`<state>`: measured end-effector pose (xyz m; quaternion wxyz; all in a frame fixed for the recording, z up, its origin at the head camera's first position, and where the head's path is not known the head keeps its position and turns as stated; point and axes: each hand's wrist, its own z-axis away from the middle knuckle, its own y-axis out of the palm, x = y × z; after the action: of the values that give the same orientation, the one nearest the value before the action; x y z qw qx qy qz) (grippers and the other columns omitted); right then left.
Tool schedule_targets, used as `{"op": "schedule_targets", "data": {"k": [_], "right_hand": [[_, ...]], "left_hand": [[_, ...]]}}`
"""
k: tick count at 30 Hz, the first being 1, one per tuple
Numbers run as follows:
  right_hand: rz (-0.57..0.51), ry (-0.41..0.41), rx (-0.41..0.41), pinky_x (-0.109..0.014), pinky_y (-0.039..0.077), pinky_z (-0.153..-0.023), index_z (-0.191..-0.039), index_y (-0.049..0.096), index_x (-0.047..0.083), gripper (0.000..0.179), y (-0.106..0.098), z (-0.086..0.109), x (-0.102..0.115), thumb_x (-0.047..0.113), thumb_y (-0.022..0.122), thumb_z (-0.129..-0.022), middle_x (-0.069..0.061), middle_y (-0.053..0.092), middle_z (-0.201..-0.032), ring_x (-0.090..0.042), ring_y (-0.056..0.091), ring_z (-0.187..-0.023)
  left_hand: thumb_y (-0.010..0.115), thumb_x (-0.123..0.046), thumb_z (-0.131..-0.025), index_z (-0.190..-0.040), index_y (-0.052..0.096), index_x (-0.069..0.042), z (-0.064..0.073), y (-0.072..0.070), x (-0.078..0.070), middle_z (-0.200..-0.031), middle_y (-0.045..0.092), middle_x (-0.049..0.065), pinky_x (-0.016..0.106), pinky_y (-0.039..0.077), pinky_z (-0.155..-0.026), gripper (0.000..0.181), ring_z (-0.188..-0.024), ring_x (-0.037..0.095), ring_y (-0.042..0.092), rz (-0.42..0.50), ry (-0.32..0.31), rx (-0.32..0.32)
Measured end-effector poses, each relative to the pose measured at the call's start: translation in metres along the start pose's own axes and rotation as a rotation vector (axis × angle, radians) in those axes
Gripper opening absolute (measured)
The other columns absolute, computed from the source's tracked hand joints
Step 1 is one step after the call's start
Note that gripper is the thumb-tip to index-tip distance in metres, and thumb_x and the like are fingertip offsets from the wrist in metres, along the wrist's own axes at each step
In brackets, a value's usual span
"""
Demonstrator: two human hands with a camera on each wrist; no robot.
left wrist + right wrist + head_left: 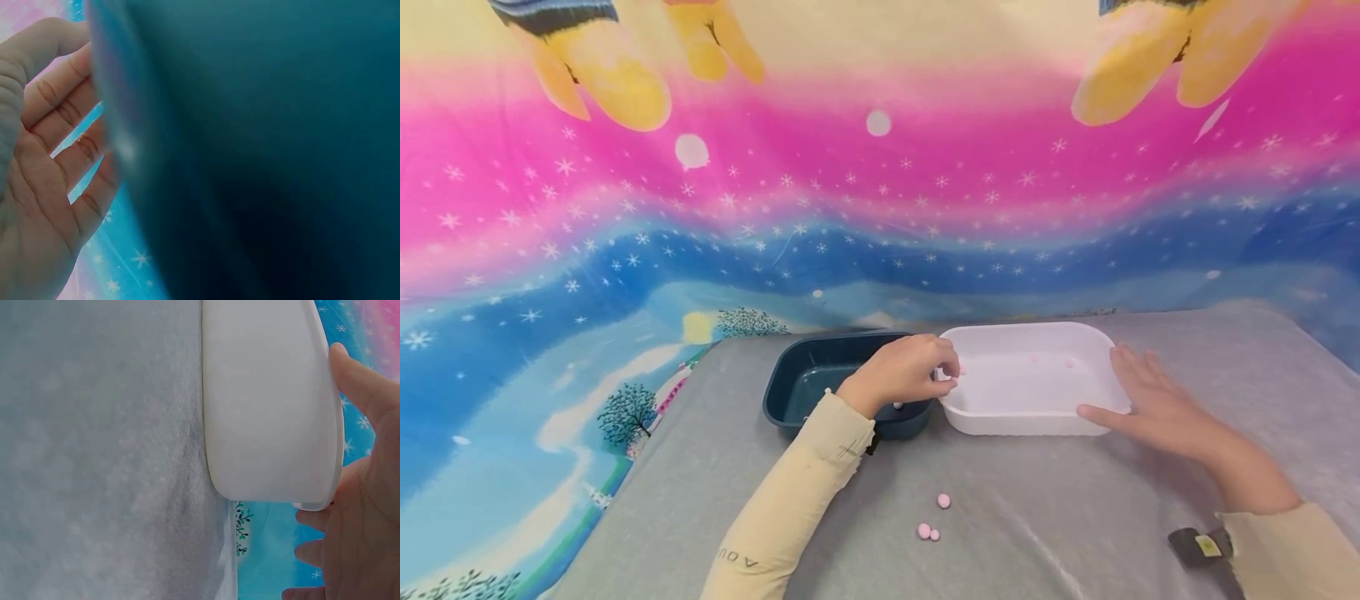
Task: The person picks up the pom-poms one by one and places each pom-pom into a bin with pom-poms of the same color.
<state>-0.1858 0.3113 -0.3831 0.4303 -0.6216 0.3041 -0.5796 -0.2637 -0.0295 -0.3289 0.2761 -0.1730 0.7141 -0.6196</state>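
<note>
My left hand [910,368] hangs over the seam between a dark teal basin [778,408] and a white basin [1030,423]. Its thumb and fingers are bent, with a gap between them at the white basin's left rim. A small pink ball [963,370] shows just past those fingertips. In the left wrist view the palm [40,200] is bare and the dark rim hides the fingertips. My right hand [1157,408] rests against the white basin's right end, fingers straight along the far side and thumb on the front rim.
Two more pink balls [1070,363] lie inside the white basin. A white ball [898,406] sits in the teal one. Three pink balls [943,501] are on the grey cloth nearer me. A printed curtain [880,208] stands behind the basins.
</note>
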Motion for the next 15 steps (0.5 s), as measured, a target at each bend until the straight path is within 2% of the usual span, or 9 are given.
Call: {"op": "schedule_targets", "data": {"k": [6,15], "right_hand": [[0.001,0.002,0.0,-0.081,0.006,-0.104,-0.156,-0.006,-0.004,0.11,0.0012,0.0001,-0.0008,0.06,0.056,-0.093,-0.031,-0.011,-0.161,-0.057,-0.018,-0.144],[0.004,0.001,0.001,-0.081,0.005,-0.105,-0.157,-0.006,-0.004,0.11,0.0015,-0.0009,-0.0019,0.06,0.056,-0.093,-0.031,-0.011,-0.162,-0.056,-0.018,-0.144]], "left_hand": [[0.067,-0.024,-0.095,-0.109,0.076,-0.015,-0.0043,0.0014,0.0013,-0.105,0.072,-0.004,0.022,0.056,-0.083,0.019,-0.092,0.008,0.066,0.011,-0.027,0.008],[0.067,-0.025,-0.095,-0.112,0.076,-0.017,-0.0086,0.0035,0.0016,-0.109,0.072,-0.004,0.025,0.055,-0.088,0.02,-0.096,0.009,0.064,-0.028,-0.045,0.023]]}}
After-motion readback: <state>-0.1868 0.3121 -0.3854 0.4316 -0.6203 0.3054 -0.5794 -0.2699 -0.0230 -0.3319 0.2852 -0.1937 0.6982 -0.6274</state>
